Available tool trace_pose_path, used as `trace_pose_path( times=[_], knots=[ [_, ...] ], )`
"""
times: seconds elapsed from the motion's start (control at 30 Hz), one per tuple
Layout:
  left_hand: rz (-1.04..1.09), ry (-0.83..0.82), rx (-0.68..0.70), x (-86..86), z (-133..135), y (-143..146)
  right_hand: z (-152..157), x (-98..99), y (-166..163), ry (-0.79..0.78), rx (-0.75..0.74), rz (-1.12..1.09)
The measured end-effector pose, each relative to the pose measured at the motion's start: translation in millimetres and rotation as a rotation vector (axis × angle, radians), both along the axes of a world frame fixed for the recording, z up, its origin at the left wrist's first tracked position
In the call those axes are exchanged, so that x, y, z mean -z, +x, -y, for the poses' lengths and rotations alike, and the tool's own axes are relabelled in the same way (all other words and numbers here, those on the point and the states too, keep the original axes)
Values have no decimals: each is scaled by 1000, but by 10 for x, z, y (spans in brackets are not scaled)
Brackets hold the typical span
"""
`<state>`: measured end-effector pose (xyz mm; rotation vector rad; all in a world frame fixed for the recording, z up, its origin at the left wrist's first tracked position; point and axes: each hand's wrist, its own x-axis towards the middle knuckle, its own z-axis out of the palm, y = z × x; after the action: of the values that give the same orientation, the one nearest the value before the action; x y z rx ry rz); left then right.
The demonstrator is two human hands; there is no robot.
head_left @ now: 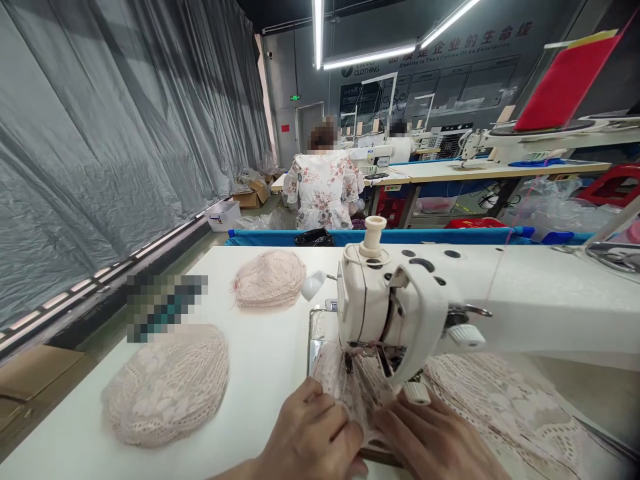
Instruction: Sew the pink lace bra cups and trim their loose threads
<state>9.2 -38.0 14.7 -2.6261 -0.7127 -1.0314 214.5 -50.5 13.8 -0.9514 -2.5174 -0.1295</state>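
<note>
Beige lace fabric (367, 380) lies gathered beneath the presser foot of a white sewing machine (367, 307). My left hand (317, 430) is closed on its near left side, with the fingers curled. On the other side, my right hand (443, 437) holds the same lace close to the needle area, its fingers pressed together; some fingertips are hidden behind the machine head. More of this lace (510, 400) spreads to the right under the machine arm.
Two lace bundles, one nearer (167, 387) and one farther (270, 280), lie on the white table (250, 373). A small white piece (313, 285) is beside the farther one. Ahead sits a person in a floral top (327, 183). A cardboard box (40, 380) stands left.
</note>
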Motion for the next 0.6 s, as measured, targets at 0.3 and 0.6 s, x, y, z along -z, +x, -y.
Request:
trace_pose_path(
  times=[0.3, 0.6],
  knots=[
    [83, -24, -158, -24, 29, 166, -26, -38, -56, 110, -27, -138],
    [51, 32, -132, 19, 97, 82, 101, 59, -27, 73, -55, -212]
  ],
)
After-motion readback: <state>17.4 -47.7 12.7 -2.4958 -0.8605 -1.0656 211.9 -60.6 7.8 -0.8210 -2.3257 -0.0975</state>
